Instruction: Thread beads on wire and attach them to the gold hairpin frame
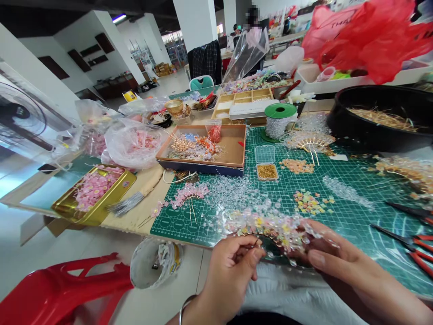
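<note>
My left hand is closed in a pinch on the lower edge of a curved beaded headpiece of clear, pink and yellow beads. My right hand grips the same headpiece at its right end, fingers curled over the beads. Both hands hold it just at the near edge of the green cutting mat, above my lap. Loose clear beads lie scattered on the mat just beyond the headpiece.
Red-handled pliers lie at right. A shallow cardboard tray of beads, a gold tin of pink flowers, a green-topped spool and a black basin stand behind. A red stool and a small bucket are below left.
</note>
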Demonstrator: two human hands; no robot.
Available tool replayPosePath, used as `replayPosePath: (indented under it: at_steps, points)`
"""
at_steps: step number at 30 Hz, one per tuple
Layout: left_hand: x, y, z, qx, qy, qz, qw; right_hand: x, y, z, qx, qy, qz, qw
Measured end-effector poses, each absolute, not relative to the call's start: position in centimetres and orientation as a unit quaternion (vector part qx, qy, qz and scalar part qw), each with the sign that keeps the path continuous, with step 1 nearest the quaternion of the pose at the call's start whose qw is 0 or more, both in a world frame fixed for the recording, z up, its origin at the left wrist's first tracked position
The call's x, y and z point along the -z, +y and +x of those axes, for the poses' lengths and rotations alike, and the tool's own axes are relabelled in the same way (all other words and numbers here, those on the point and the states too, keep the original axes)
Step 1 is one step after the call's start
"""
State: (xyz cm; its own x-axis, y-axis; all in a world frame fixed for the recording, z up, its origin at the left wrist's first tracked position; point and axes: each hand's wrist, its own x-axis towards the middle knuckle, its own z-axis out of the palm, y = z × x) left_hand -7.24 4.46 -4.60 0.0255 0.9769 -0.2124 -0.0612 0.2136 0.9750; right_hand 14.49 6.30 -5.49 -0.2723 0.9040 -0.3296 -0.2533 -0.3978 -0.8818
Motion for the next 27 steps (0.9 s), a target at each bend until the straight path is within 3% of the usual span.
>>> replayPosePath:
  at_steps: [5,8,27]
  points:
    - [2.6,4.4,-7.7,-0.411,0.555,0.603,0.399,6.5,6.7,15.2,-0.691,-0.426,-0.436,0.389]
    - [2.1,4.3,-7.9,-0.402,0.533,0.655,0.353,6.3,6.8,14.3,-0.688,-0.398,-0.447,0.411]
    - [1.3,3.6,-8.6,-0.464,0.488,0.633,0.383,5.8,5.7,13.3,-0.660,-0.408,-0.460,0.432]
